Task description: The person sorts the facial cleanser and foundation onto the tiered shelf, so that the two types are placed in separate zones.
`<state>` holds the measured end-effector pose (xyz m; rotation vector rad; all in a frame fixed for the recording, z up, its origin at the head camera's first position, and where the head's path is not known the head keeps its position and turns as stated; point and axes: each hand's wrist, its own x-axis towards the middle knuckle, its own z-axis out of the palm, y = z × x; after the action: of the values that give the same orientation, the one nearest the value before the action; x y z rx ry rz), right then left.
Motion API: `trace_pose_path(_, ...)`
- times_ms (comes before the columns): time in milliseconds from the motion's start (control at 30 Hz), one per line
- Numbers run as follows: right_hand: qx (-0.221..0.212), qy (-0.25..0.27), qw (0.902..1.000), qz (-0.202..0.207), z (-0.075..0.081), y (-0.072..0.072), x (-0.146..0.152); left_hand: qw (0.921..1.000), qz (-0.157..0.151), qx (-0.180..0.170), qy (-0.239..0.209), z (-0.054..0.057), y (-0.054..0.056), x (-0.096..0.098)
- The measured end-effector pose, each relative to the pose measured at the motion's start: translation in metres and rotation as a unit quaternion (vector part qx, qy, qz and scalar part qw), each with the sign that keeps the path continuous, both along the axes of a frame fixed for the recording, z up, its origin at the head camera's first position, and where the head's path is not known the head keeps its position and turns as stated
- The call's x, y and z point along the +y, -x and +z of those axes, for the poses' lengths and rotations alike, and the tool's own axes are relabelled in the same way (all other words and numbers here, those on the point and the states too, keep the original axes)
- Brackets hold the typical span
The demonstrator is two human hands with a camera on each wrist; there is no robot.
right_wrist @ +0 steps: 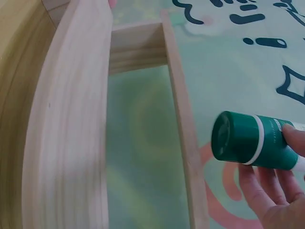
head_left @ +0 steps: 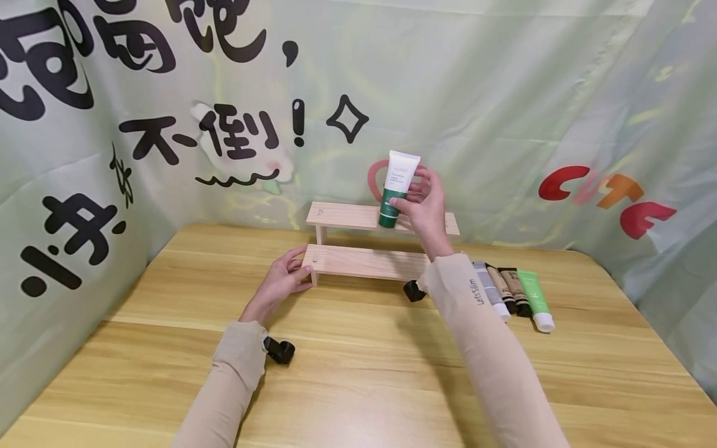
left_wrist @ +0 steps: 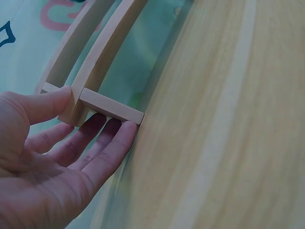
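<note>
My right hand (head_left: 428, 208) pinches a white-and-green squeeze tube (head_left: 399, 177) between thumb and fingers. The tube is nearly upright, slightly tilted, with its green cap end down, close over the upper tier of a two-tier wooden shelf (head_left: 364, 261). In the right wrist view, the green cap (right_wrist: 236, 138) is beyond the upper plank's edge. At the shelf's left end, my left hand (head_left: 280, 277) grips the lower tier. The left wrist view has the thumb on the plank end and fingertips against the short leg (left_wrist: 112, 106).
To the right of the shelf lie several squeeze tubes side by side on the wooden table (head_left: 347, 373), among them a green one (head_left: 534, 298) with a white cap. A printed fabric curtain (head_left: 476, 93) hangs behind the table and along its sides.
</note>
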<state>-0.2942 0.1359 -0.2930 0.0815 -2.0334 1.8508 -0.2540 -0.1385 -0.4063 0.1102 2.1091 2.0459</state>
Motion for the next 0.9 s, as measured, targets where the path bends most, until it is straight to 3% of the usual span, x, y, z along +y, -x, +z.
trace_pose_path(300, 0.080, 0.001, 0.9967, -0.013, -0.008, 0.007, -0.026, 1.0000, 0.002, 0.005, 0.003, 0.000, 0.000, 0.000)
trace_pose_path(733, 0.114, -0.038, 0.9928, 0.004, -0.014, 0.022, -0.062, 1.0000, 0.001, 0.008, 0.005, 0.000, 0.000, 0.000)
trace_pose_path(900, 0.110, -0.083, 0.9904, 0.002, -0.016, 0.024, -0.070, 0.9999, 0.002, 0.012, 0.001, -0.001, -0.001, 0.000)
